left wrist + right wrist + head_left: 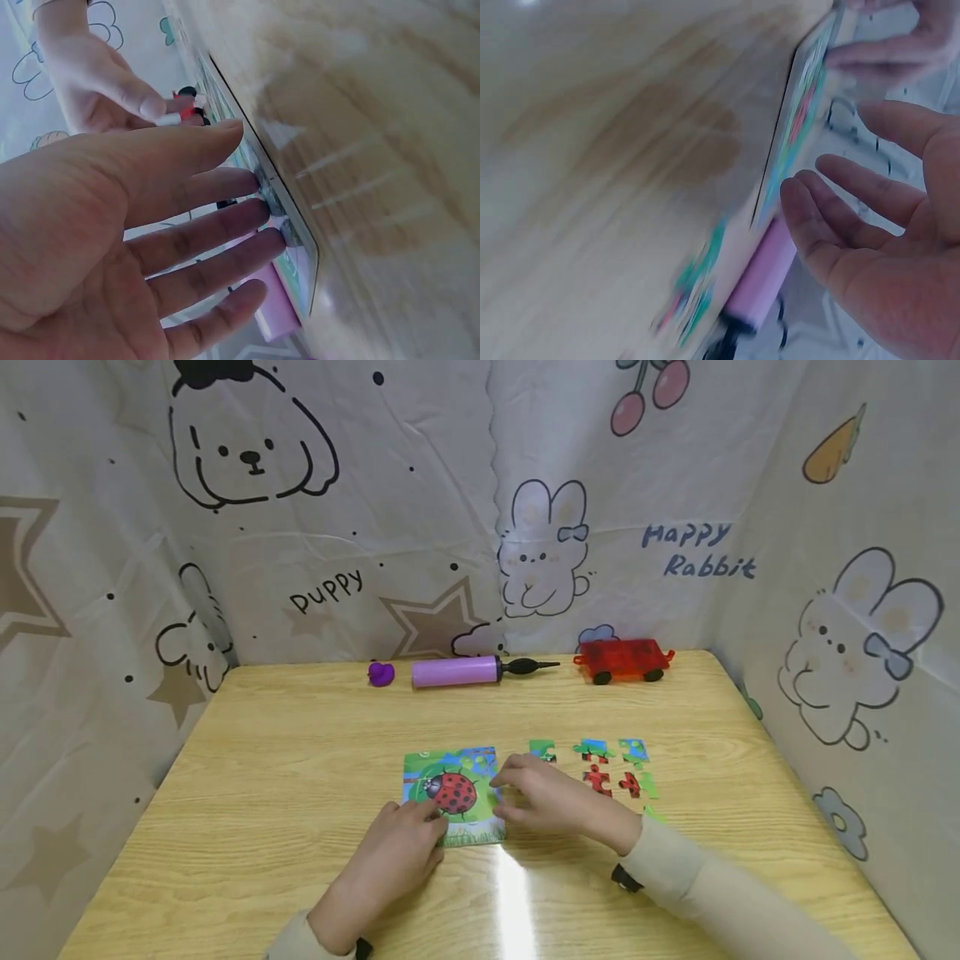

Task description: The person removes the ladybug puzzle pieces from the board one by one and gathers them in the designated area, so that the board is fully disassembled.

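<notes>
A square ladybug picture board (474, 833) lies flat near the middle of the table. My left hand (397, 852) rests its fingertips on the board's lower left part; the left wrist view shows those fingers (217, 225) fairly straight. At the board's right edge hovers my right hand (551, 793), its fingers loosely bent and nothing between them in the right wrist view. Several loose jigsaw pieces, among them a red one (597, 779) and a blue-green one (633, 749), are spread right of the board. The right hand and forearm partly cover that group.
Along the table's (300, 735) back edge stand a small purple duck (381, 674), a pink-purple hand pump (455, 672) with a black nozzle, and a red toy wagon (624, 660) on black wheels. Printed curtains (420, 460) enclose the back and sides.
</notes>
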### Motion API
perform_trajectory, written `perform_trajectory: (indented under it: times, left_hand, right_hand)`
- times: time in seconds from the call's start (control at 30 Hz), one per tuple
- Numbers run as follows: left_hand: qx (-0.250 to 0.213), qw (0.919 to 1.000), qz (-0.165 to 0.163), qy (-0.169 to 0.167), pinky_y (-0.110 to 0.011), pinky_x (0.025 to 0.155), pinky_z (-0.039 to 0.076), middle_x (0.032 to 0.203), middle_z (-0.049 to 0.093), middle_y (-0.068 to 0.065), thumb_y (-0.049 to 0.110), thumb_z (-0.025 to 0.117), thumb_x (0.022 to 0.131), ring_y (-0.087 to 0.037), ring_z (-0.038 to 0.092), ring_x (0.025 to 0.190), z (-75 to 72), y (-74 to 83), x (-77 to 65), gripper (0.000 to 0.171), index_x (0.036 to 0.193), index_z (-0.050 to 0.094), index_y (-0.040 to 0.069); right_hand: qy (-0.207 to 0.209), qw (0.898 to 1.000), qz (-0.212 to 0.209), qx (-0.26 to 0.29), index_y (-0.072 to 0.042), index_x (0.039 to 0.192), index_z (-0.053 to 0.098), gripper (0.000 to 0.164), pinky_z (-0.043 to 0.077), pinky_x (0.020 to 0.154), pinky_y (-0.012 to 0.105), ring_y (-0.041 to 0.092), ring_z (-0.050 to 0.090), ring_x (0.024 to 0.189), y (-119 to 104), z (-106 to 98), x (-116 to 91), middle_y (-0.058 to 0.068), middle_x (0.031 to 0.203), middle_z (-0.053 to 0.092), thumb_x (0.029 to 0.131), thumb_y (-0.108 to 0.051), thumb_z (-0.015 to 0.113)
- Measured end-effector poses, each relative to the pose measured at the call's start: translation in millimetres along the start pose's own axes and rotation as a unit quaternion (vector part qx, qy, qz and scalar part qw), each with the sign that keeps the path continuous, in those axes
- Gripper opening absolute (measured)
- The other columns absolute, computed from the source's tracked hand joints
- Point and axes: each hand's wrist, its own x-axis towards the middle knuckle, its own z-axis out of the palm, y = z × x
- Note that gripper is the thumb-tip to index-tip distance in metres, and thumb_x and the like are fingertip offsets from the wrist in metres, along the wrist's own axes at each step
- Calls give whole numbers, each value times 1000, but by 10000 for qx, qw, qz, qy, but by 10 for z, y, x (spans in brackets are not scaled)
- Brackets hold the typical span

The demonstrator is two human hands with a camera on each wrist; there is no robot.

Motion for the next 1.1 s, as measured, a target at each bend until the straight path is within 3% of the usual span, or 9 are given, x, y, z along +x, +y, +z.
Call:
perform_trajectory:
  times: [0.17, 0.27, 0.4, 0.6, 0.83, 1.1]
  left_hand:
    - [-276, 9992, -205, -223, -49, 90, 58, 133, 70, -17, 34, 82, 91, -34, 69, 116, -12, 1, -29, 36, 121, 79, 15]
    - [-486, 9976, -347, -349, -55, 94, 57, 133, 68, -19, 33, 80, 93, -37, 67, 117, -38, -9, -36, 34, 123, 79, 16]
    - [-479, 9983, -250, -212, -54, 82, 60, 125, 74, -15, 25, 83, 90, -36, 73, 105, -46, -38, -28, 26, 115, 80, 17]
    - [-244, 9994, -226, 40, -44, 62, 58, 104, 79, -9, 12, 84, 86, -27, 74, 83, -45, -79, -5, 13, 93, 74, 8]
    - [-138, 9987, -418, -255, -44, 60, 57, 89, 74, -5, -1, 81, 84, -26, 71, 75, -68, -45, 47, 11, 84, 74, 7]
    - [151, 9988, -394, -243, -40, 62, 59, 76, 69, -4, -2, 85, 80, -23, 69, 70, -65, -6, 89, 13, 79, 76, 7]
  right_hand:
    - [-338, 9994, -94, -8, -4, 125, 74, 36, 57, 102, 35, 20, 63, 115, -217, 175, 231, 8, 123, 68, 97, -27, 77]
    - [-428, 9991, -60, -45, -5, 120, 74, 33, 55, 100, 32, 19, 59, 113, -322, 272, 354, 7, 120, 65, 95, -26, 79]
    - [-332, 9992, 75, -193, -8, 107, 73, 26, 47, 89, 28, 16, 50, 99, -434, 368, 474, 2, 106, 59, 91, -27, 81]
    - [-359, 9981, 387, -307, -10, 96, 68, 29, 40, 78, 24, 13, 45, 86, -513, 400, 587, -2, 90, 54, 85, -27, 88]
    - [-833, 9943, 545, -379, -11, 95, 68, 31, 42, 77, 25, 9, 46, 76, -520, 340, 690, -6, 80, 58, 83, -29, 90]
    - [-1349, 9815, 1340, 206, -11, 96, 65, 36, 42, 76, 25, 11, 47, 81, -523, 282, 734, -4, 84, 60, 81, -28, 93]
